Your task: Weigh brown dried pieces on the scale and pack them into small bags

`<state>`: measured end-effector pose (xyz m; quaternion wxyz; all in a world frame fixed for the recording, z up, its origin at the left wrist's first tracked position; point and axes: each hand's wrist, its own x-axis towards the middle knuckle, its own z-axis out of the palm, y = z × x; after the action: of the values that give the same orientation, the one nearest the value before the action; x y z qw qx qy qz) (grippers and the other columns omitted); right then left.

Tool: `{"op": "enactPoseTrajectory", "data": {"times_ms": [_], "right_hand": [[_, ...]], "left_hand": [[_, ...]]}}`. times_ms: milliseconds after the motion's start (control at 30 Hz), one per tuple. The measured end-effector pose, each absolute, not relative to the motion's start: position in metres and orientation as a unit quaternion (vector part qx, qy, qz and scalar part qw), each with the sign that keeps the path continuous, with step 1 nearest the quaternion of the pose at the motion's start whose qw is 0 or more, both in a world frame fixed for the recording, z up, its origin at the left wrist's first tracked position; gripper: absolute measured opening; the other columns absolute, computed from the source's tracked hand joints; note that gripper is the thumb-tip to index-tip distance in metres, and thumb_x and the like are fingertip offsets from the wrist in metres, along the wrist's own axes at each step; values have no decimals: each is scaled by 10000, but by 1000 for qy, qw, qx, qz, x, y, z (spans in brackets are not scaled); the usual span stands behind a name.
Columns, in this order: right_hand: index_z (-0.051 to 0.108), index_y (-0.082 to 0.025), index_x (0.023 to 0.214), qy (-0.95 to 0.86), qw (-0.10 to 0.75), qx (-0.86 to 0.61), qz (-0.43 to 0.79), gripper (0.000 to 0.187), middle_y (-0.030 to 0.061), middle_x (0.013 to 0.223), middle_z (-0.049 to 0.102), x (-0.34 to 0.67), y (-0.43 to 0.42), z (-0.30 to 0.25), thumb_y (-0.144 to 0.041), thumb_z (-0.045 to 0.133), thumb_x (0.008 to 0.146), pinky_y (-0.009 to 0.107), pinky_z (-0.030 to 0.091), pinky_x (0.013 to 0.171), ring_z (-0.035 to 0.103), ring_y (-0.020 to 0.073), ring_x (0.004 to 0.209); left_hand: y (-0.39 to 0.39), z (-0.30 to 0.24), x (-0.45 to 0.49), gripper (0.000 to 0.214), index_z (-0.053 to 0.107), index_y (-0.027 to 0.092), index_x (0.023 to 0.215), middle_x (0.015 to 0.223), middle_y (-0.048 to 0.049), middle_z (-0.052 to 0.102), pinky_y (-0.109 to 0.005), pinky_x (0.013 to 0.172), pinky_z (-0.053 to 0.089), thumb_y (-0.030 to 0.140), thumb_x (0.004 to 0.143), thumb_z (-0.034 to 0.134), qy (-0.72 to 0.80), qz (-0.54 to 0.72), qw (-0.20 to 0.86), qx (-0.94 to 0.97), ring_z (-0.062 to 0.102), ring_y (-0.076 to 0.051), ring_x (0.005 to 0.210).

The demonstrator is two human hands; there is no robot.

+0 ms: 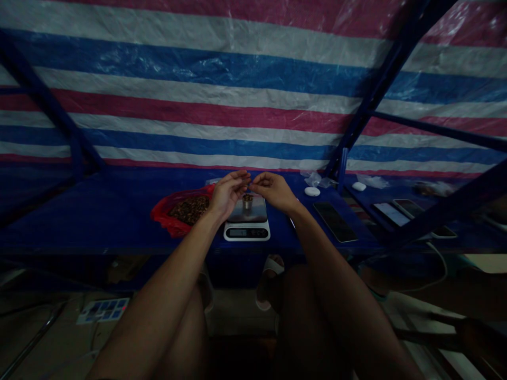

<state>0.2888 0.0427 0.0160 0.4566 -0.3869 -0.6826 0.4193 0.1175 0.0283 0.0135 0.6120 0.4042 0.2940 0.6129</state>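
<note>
A small metal cup [247,202] filled with brown bits stands upright on the plate of a white digital kitchen scale [247,232]. Above and to the left of the cup, my left hand [228,194] is half turned up, its fingers loosely stretched and slightly curved. My right hand [274,190] comes in from the other side, thumb and fingertips pinched together close to the left fingertips. Whatever sits in that pinch is too small and dark to make out. Left of the scale lies an open red plastic bag [161,212] heaped with brown grain-like pieces [190,209], partly behind my left wrist.
On the blue table [130,232] to the right lie a dark phone [335,221], a white oval case [312,191] and crumpled clear plastic [315,178]. Blue metal posts [358,126] rise in front of a striped sheet [222,79]. More phones [392,214] lie beyond the right post.
</note>
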Motion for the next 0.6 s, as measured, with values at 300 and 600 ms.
{"op": "enactPoseTrajectory", "data": {"times_ms": [300, 600], "right_hand": [[710, -146, 892, -772, 372, -452, 245, 87, 51, 826, 739, 294, 38, 12, -173, 744, 817, 285, 491, 709, 653, 164, 750], [783, -174, 844, -807, 327, -445, 209, 20, 47, 838, 784, 290, 36, 17, -180, 766, 851, 265, 459, 701, 670, 162, 761]], "left_hand": [[35, 15, 91, 250, 712, 164, 966, 1121, -87, 741, -254, 735, 489, 207, 722, 684, 355, 654, 512, 428, 694, -197, 1013], [44, 7, 81, 252, 716, 176, 1001, 1139, -87, 727, -266, 694, 493, 193, 753, 677, 393, 641, 440, 491, 699, -210, 972]]}}
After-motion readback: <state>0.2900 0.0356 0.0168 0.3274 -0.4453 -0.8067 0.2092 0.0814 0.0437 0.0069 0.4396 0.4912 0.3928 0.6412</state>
